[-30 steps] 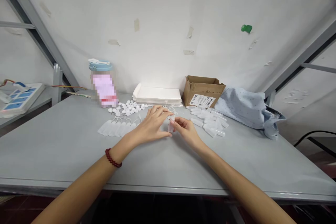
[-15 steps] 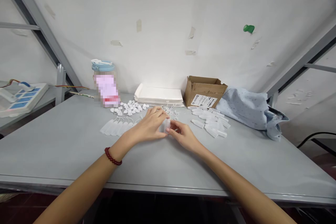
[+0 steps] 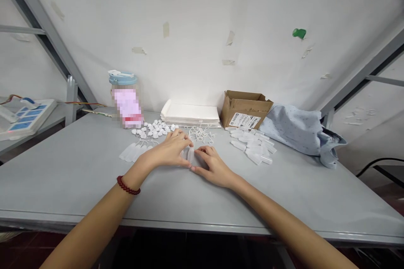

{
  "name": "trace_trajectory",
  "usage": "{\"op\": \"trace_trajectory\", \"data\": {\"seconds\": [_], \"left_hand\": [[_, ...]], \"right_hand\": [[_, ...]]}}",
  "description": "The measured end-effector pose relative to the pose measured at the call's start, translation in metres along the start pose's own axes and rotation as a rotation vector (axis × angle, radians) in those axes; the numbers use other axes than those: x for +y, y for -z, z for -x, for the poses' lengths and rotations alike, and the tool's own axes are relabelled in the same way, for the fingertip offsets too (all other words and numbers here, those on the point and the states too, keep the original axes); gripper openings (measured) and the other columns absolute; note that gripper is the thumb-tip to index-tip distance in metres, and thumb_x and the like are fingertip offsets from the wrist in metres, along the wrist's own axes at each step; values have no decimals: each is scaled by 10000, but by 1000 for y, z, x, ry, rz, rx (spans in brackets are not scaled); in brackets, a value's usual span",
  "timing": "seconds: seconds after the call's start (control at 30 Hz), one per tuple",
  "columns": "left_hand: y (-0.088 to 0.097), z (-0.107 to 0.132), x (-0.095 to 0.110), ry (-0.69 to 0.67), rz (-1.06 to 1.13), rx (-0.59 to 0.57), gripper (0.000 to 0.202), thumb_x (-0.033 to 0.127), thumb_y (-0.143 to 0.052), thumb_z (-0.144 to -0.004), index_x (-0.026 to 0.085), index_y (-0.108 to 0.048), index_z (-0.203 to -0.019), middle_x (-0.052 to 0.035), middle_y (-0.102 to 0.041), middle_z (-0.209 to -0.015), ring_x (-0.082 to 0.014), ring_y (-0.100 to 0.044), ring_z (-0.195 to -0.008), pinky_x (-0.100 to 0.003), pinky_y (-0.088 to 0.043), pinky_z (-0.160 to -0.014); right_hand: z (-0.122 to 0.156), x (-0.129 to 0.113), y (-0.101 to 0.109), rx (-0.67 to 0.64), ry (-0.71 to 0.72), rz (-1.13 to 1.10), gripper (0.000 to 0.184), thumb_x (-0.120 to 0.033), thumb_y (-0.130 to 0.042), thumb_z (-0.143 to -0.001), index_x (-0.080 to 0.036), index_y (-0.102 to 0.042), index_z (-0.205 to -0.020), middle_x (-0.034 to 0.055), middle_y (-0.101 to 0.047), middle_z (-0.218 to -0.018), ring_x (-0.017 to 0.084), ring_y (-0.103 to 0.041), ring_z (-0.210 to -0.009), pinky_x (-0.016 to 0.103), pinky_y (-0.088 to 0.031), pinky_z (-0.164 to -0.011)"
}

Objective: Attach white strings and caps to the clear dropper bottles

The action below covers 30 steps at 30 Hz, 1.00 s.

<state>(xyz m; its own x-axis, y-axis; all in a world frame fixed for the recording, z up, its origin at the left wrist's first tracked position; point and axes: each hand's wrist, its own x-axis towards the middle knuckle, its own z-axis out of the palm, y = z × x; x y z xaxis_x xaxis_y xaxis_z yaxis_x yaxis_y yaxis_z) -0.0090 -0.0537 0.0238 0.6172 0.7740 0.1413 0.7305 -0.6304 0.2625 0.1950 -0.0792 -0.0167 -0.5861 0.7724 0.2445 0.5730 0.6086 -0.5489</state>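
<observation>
Between the thumb and fingers of my left hand (image 3: 172, 149) is a small frosted plastic tag (image 3: 190, 155), flat and narrow-necked. My left fingers hide part of it. My right hand (image 3: 213, 167) is just to its right, its thumb tip close to the tag's lower end and its fingers apart from the thumb. Left of my left hand lies an overlapping row of similar tags with white loops (image 3: 134, 152). Behind my hands is a tangled heap of white elastic loops (image 3: 202, 134). A loose pile of tags (image 3: 252, 155), without visible loops, lies to the right.
Small white pieces (image 3: 154, 129) are scattered at the back left by a blue-lidded container (image 3: 123, 79). Along the wall stand a stack of white paper (image 3: 192, 113) and an opened cardboard box (image 3: 246, 109). Light blue cloth (image 3: 293, 130) lies at the right of the grey table (image 3: 189, 201).
Both hands have moved a little left with the frosted tag, uncovering more of the white loops. My right fingers have spread away from the tag.
</observation>
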Motion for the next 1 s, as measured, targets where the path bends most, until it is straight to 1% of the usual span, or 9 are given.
{"op": "trace_trajectory", "data": {"seconds": [0.17, 0.3, 0.43, 0.5, 0.63, 0.7, 0.77, 0.9, 1.0], "left_hand": [[-1, 1, -2, 9, -5, -41, 398, 474, -701, -654, 209, -639, -944, -74, -575, -1017, -288, -444, -1038, -444, -366, -908], [0, 2, -1, 25, -14, -53, 366, 413, -714, -646, 204, -636, -936, -72, -575, -1010, -279, -450, -1037, -430, -372, -908], [5, 3, 2, 60, -30, -124, 350, 388, -719, -650, 191, -636, -927, -82, -573, -1021, -286, -441, -1066, -422, -374, -911], [7, 3, 2, 72, -24, -136, 368, 399, -723, -646, 188, -634, -935, -83, -575, -1022, -291, -441, -1074, -423, -370, -912], [5, 4, -1, 42, -10, -109, 397, 447, -707, -655, 189, -619, -944, -80, -581, -1011, -282, -450, -1048, -407, -376, -893], [4, 4, -2, 41, -3, -115, 397, 452, -702, -655, 185, -614, -936, -82, -576, -1023, -281, -445, -1052, -403, -373, -894], [5, 4, -1, 61, 9, -153, 403, 454, -698, -658, 181, -608, -940, -87, -564, -1050, -285, -430, -1077, -408, -358, -916], [10, 3, 2, 120, 17, -248, 457, 469, -689, -678, 178, -593, -1018, -97, -534, -1118, -289, -380, -1139, -406, -309, -976], [13, 3, 4, 142, 13, -266, 494, 461, -696, -681, 173, -579, -1064, -101, -522, -1137, -285, -362, -1156, -397, -297, -992]], "right_hand": [[-1, -1, -3, 2, 25, 55, 405, -372, -560, -873, -190, -558, -1235, 129, -518, -1158, 266, -459, -1075, 456, -430, -943], [-3, -2, -6, -4, 33, 105, 390, -345, -533, -888, -153, -561, -1227, 143, -514, -1163, 271, -451, -1089, 454, -427, -956], [-5, -4, -10, -2, 49, 150, 398, -360, -523, -893, -146, -555, -1227, 160, -509, -1186, 286, -453, -1096, 480, -432, -942], [-6, -4, -11, 3, 55, 161, 383, -365, -526, -891, -153, -566, -1207, 159, -511, -1186, 287, -462, -1093, 486, -439, -933], [-8, -5, -12, 6, 58, 169, 379, -361, -532, -889, -146, -571, -1199, 163, -521, -1184, 291, -472, -1088, 488, -446, -924], [-8, -5, -12, 6, 56, 172, 379, -356, -538, -886, -143, -571, -1198, 164, -525, -1183, 293, -474, -1087, 488, -451, -919], [-9, -6, -12, 9, 58, 173, 377, -356, -546, -882, -142, -573, -1191, 163, -529, -1179, 290, -478, -1086, 486, -455, -917], [-9, -5, -10, -6, 58, 166, 393, -377, -551, -880, -128, -577, -1182, 158, -529, -1176, 276, -481, -1086, 467, -454, -934], [-9, -5, -8, -28, 47, 153, 400, -375, -572, -868, -118, -581, -1174, 158, -524, -1183, 273, -479, -1091, 451, -454, -941]]}}
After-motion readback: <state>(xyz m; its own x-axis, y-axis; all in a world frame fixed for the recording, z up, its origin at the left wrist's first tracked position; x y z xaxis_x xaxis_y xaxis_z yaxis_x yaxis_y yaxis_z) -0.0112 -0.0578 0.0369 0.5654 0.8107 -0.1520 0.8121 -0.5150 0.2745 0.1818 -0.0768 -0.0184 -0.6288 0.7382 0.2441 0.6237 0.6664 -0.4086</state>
